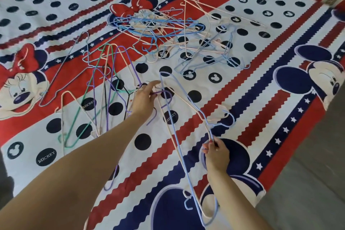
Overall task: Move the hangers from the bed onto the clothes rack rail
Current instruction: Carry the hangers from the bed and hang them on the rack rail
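Right hand point(216, 152) pinches blue hanger point(179, 147); left hand point(143, 99) touches purple hanger point(162, 93).

Both my bare forearms extend forward and away from me. My left hand point(144, 99) reaches farther out, palm down, wrist straight, fingers stretched forward and loosely spread, with a ring visible on one finger. My right hand point(216, 152) sits nearer and lower, its fingers curled in a pinching grip, thumb pressed against the fingertips.
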